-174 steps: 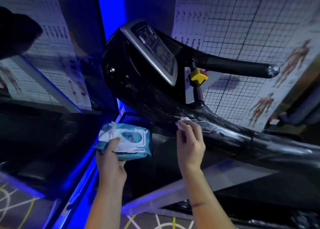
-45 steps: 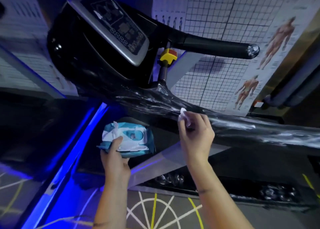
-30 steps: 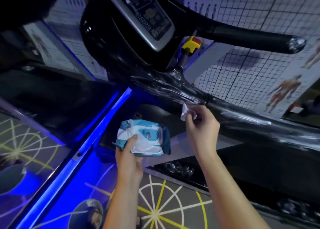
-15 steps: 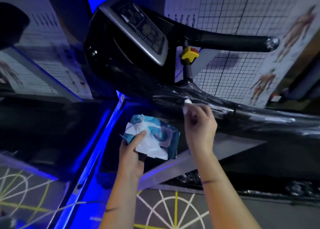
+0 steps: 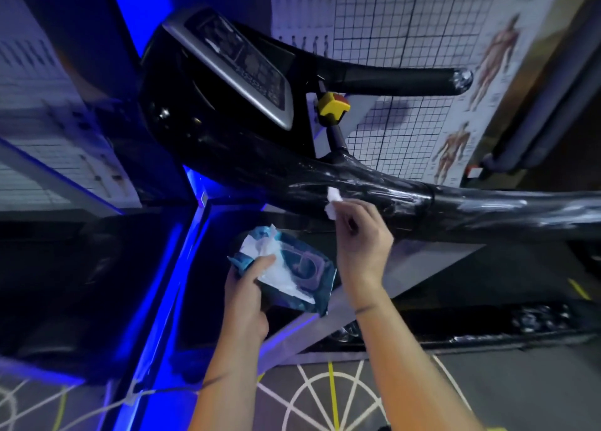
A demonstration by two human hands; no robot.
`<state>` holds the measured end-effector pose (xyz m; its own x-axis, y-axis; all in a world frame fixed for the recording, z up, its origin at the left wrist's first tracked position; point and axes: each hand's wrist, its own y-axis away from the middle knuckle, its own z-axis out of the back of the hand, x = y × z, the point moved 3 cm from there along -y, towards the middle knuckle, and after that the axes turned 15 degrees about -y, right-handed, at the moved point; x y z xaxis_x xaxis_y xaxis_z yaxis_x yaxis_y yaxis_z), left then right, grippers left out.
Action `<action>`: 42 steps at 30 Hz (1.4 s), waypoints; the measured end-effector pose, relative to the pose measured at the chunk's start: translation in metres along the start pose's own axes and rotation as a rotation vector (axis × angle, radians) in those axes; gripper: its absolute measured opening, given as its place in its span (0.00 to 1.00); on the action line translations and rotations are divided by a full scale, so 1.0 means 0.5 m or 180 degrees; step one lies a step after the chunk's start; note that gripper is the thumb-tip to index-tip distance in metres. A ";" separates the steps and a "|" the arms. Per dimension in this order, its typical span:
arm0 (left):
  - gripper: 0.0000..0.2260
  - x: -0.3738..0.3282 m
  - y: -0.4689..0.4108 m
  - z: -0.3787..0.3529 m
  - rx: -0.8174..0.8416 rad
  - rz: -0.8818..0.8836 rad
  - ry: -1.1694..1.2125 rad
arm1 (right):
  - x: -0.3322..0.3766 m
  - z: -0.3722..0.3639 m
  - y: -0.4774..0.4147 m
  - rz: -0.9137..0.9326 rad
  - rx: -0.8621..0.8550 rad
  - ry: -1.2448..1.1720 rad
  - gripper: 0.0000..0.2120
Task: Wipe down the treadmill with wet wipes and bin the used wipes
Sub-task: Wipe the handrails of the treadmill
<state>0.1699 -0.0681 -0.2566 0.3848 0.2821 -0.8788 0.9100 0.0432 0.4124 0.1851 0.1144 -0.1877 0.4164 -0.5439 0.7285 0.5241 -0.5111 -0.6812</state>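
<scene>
The black treadmill fills the upper half of the head view, its glossy wrapped side arm (image 5: 383, 191) running rightward below the console (image 5: 234, 62). My right hand (image 5: 359, 238) pinches a small crumpled white wipe (image 5: 333, 201) just in front of that arm; whether the wipe touches it I cannot tell. My left hand (image 5: 248, 287) grips a blue wet-wipe pack (image 5: 292, 268) from below, thumb pressing on a white wipe that sticks out of its opened lid. The pack hangs lower and to the left of the arm.
A black padded handlebar (image 5: 400, 77) juts right above a yellow safety key (image 5: 333, 106). Grid and anatomy posters (image 5: 455, 137) cover the wall behind. Blue-lit strips (image 5: 169, 268) run along the floor at left. Patterned flooring (image 5: 325, 395) lies below. No bin is visible.
My right hand with the wipe has stayed on the same stretch of the side arm. The pack's lid has come open with a wipe pulled up under my left thumb. The camera has shifted.
</scene>
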 end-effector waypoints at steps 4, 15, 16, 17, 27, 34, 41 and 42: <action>0.21 -0.016 -0.006 0.009 0.0093 -0.0130 -0.0083 | -0.033 -0.010 -0.019 0.0121 -0.0180 0.0395 0.06; 0.24 -0.003 -0.004 0.026 -0.0011 -0.0227 -0.0159 | -0.043 0.039 -0.006 -0.0163 -0.0637 0.0326 0.05; 0.23 0.000 -0.005 0.025 0.0012 -0.0215 -0.0139 | -0.034 0.021 -0.009 -0.0052 -0.0468 0.0295 0.05; 0.23 0.001 -0.005 0.024 0.0011 -0.0199 -0.0126 | -0.031 0.008 -0.015 0.0043 -0.0339 0.0288 0.06; 0.24 -0.001 -0.008 -0.009 0.0015 -0.0079 -0.0042 | -0.126 0.152 -0.104 -0.0694 -0.1036 0.0675 0.15; 0.23 0.008 -0.013 -0.037 0.0033 -0.0066 0.0017 | -0.066 0.078 -0.067 -0.0366 -0.0477 0.0355 0.12; 0.25 0.027 -0.021 -0.008 -0.0069 -0.0028 0.0031 | -0.144 0.152 -0.056 -0.0611 -0.1057 0.0752 0.12; 0.25 0.026 -0.020 -0.006 -0.0105 -0.0031 0.0041 | -0.148 0.164 -0.056 -0.0699 -0.1054 0.0747 0.11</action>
<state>0.1655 -0.0619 -0.2717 0.3737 0.2938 -0.8798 0.9081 0.0776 0.4116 0.2004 0.2235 -0.2166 0.1226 -0.5153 0.8482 0.2998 -0.7955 -0.5266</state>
